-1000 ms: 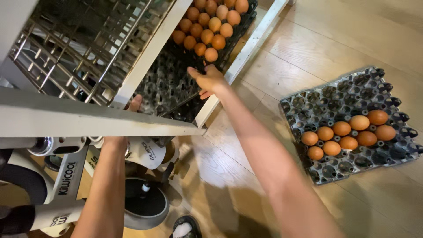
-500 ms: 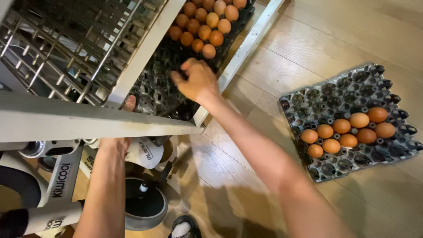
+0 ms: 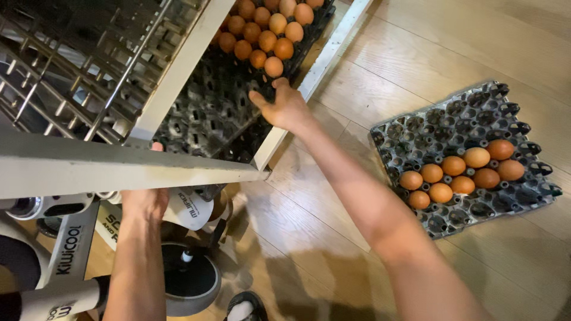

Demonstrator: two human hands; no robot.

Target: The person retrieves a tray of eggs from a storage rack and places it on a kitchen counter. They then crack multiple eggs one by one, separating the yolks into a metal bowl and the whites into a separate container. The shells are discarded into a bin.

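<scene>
The right hand (image 3: 285, 107) is seen stretched out over the near edge of a dark moulded egg tray (image 3: 208, 113) that sits inside a white metal rack frame (image 3: 178, 68); the fingers are spread loosely and slightly curled, and nothing is seen held in them, though the underside of the palm is hidden from the head view. Just beyond the fingertips, a cluster of brown eggs (image 3: 267, 32) is set in the far cups of that tray, the nearest egg lying just apart from the hand, while the cups directly beneath the hand are seen bare. The left hand (image 3: 146, 199) is placed at the underside of the white horizontal bar (image 3: 119, 166) of the rack, with the thumb tip showing above the bar's edge; the fingers are hidden behind the bar, so how tightly the bar is gripped cannot be told. A grid of grey wire shelving (image 3: 65, 65) is seen to the left of the tray. On the light wooden plank floor (image 3: 416, 59), well apart to the right, a second dark moulded egg tray (image 3: 452, 128) is laid flat, with nine brown eggs (image 3: 458, 175) grouped in two rows in its lower middle. Below the left forearm, a white appliance with a round dark base (image 3: 187, 279) is seen on the floor.
</scene>
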